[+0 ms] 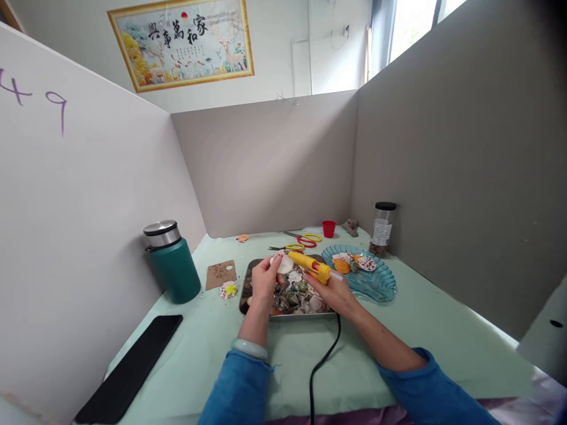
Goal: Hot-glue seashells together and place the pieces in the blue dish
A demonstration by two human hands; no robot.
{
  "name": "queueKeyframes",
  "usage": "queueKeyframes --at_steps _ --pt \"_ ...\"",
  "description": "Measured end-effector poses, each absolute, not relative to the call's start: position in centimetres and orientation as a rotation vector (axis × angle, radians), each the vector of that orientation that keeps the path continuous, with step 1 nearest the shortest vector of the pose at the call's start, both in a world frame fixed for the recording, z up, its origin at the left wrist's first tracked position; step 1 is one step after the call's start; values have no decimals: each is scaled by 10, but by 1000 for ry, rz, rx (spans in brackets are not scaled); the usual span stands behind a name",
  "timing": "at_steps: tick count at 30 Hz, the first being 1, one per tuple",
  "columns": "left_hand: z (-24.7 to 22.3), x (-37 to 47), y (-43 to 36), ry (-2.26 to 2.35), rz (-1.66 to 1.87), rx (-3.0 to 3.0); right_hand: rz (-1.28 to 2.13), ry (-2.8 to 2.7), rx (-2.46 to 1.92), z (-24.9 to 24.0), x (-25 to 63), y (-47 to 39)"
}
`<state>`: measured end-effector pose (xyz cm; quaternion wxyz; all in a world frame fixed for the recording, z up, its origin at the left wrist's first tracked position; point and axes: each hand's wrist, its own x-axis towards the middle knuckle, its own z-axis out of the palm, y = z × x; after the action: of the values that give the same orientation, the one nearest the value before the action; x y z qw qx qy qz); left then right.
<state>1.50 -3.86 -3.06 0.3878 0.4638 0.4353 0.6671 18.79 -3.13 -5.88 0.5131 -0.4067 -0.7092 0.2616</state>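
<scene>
Over a metal tray [287, 317] of shells and small stones, my left hand [266, 280] pinches a white, flat, rounded piece [286, 264]. My right hand [331, 290] is wrapped round a yellow glue gun [315, 267], a glue stick poking out of its back end. The gun's tip points left, close to the white piece; whether they touch I cannot tell. A black cord [325, 357] hangs down over the table's front. Right of the tray, a blue scalloped plate [378, 287] holds orange and speckled shell pieces.
Scissors [308, 238] lie behind the tray, near a red cup [328, 229]. A lidded jar [382, 227] stands at right. At left are a green bottle [175, 268], a brown card [221, 274], a decorated disc [228, 290] and a black flat object [133, 366]. Partitions enclose the table.
</scene>
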Motion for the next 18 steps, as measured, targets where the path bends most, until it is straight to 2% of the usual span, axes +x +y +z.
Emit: queueKeyframes --at_steps 18 --pt "-28 19 -40 1117 1682 1173 667 -1733 -923 -56 188 -33"
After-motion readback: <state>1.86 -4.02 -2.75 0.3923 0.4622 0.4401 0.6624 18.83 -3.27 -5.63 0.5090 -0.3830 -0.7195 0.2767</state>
